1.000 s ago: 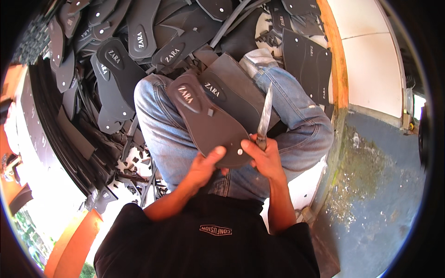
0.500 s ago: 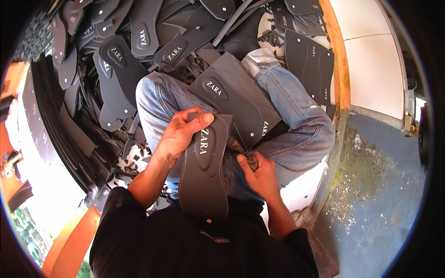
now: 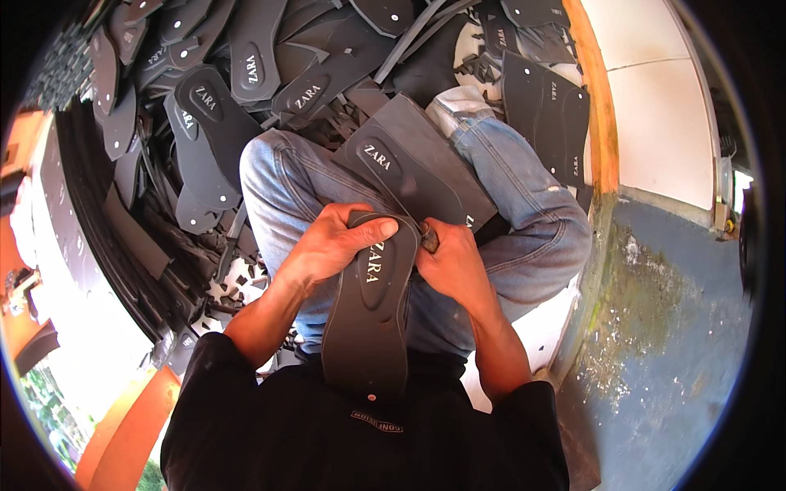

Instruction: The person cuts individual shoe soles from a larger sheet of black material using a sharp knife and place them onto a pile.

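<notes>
My left hand (image 3: 332,247) grips the heel end of a dark grey foam shoe sole (image 3: 362,327), thumb on top across its white print. The sole's other end rests against my black shirt. Held in my right hand (image 3: 452,260) is a knife (image 3: 429,238); part of its brown handle shows by the sole's far right edge, while its blade is hidden. Beyond my hands, a rectangular foam sheet (image 3: 458,172) with a sole outline and an oval pad lies across my crossed legs.
Many dark soles (image 3: 209,123) and offcuts are heaped beyond and left of my knees. Long black strips (image 3: 98,213) curve along the left. On the right are a wooden edge (image 3: 602,123), a white tiled wall (image 3: 659,131) and a stained blue-grey floor (image 3: 655,327).
My right hand has moved up and left with the knife, to the sole's far edge. The sole has shifted slightly right, and its squared far end now looks rounded.
</notes>
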Demonstrator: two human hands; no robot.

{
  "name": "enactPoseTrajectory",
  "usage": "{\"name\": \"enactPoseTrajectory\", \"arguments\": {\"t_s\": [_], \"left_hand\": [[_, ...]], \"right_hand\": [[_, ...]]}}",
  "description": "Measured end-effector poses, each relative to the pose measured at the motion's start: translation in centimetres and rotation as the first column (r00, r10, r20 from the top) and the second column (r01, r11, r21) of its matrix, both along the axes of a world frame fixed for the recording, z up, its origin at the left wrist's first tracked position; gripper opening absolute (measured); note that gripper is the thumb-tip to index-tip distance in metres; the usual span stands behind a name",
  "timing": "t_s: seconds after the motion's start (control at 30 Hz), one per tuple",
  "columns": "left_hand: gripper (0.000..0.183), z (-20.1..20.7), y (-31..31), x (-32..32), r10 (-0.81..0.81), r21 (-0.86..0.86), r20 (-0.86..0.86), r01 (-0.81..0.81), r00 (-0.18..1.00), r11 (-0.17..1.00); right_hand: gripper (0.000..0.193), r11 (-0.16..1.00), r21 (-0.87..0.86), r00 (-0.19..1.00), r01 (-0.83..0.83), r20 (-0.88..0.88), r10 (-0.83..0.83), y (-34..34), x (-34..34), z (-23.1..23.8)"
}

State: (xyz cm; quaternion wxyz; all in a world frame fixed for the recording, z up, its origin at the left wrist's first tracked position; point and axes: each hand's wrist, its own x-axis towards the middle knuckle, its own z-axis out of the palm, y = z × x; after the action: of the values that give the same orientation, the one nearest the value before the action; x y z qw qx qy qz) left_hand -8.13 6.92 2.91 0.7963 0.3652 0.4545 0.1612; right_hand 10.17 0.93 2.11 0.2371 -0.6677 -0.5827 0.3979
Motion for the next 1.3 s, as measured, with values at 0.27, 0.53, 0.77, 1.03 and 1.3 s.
{"name": "enactPoseTrajectory", "arguments": {"t_s": [0.27,0.53,0.77,1.03,1.3], "left_hand": [[0.017,-0.4,2.9,-3.9,0.846,0.090,0.123,-0.854,0.519,0.512],[0.014,1.2,-3.2,6.3,0.590,-0.334,0.259,-0.502,0.765,0.798],[0.016,0.4,-5.9,8.1,0.518,-0.336,0.279,-0.423,0.809,0.841],[0.014,-1.0,-6.6,7.0,0.515,-0.320,0.274,-0.429,0.812,0.845],[0.013,-2.4,-6.4,2.8,0.574,-0.277,0.215,-0.514,0.790,0.812]], "right_hand": [[0.030,0.811,-0.244,0.779,0.532,-0.234,-0.581,-2.6,4.2,-1.2],[0.034,0.858,-0.061,0.860,0.509,0.025,-0.509,-8.0,4.0,0.0],[0.030,0.883,-0.098,0.881,0.459,0.176,-0.438,-9.7,3.6,1.4],[0.022,0.914,-0.163,0.920,0.372,0.200,-0.338,-10.2,3.2,1.0],[0.023,0.988,-0.089,0.983,0.128,0.146,-0.114,-4.6,0.8,-0.2]]}}
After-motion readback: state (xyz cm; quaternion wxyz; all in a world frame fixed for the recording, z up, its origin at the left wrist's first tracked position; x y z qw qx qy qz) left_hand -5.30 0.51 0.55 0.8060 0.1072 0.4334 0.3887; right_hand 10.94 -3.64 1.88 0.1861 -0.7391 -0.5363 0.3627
